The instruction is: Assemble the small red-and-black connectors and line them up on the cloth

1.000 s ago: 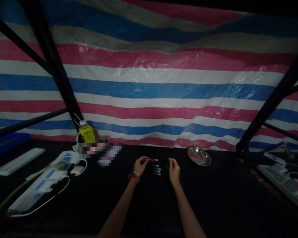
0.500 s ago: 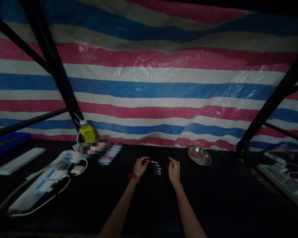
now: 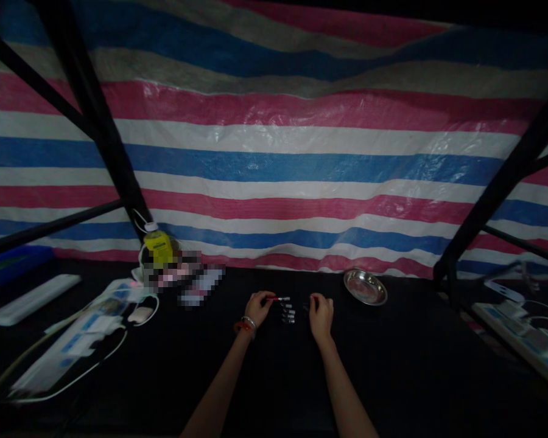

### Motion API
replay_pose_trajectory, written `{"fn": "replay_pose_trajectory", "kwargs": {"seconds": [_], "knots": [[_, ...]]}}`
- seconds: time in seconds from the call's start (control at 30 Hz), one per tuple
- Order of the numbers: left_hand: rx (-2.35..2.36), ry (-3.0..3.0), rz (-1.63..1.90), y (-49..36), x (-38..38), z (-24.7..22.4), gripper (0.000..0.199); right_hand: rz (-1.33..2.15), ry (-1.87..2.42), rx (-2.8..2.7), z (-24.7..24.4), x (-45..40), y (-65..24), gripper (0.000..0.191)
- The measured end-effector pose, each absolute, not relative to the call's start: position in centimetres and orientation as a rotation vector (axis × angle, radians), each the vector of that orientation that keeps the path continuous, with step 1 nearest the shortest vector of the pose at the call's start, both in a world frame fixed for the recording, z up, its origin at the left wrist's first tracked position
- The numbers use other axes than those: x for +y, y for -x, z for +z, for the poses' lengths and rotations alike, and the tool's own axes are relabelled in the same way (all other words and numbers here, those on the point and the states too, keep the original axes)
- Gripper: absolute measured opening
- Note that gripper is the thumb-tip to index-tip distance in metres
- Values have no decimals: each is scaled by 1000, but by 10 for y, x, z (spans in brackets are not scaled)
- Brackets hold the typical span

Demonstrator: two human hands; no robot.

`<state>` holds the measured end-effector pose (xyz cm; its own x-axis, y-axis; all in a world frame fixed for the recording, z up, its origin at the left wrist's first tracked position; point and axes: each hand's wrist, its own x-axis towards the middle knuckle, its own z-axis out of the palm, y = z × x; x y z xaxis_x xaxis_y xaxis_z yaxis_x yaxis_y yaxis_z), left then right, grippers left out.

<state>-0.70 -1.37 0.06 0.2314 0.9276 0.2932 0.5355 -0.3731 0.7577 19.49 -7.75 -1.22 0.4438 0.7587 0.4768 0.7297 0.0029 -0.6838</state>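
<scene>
My left hand, with bracelets at the wrist, pinches a slim red stick with a silver end. The stick points right, its silver end above a short column of small silver-ended pieces on the black table. The dark parts of these pieces blend into the tabletop. Right of the column is my right hand, thumb and fingers pressed together in a pinch; anything between them is too small and dark to make out. Some faint dark bits lie just beside its fingertips.
A shiny metal dish stands at the back right. To the left are a yellow bottle, power strips with cables, a white bar and a blue tray. Black frame posts flank a striped sheet.
The red stick in my left hand has gone from slightly sloping to nearly level. My right hand's fingers have curled in closer. The view has shifted slightly.
</scene>
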Motion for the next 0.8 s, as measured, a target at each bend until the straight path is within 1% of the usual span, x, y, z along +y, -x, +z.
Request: {"fn": "replay_pose_trajectory", "kwargs": {"seconds": [0.3, 0.8], "knots": [[1331, -1970, 1020, 6, -13, 1, 19, 79, 1862, -1322, -6, -79, -193, 32], [1320, -1962, 1038, 7, -7, -11, 23, 123, 1891, -1199, -2, -81, -193, 27]]}}
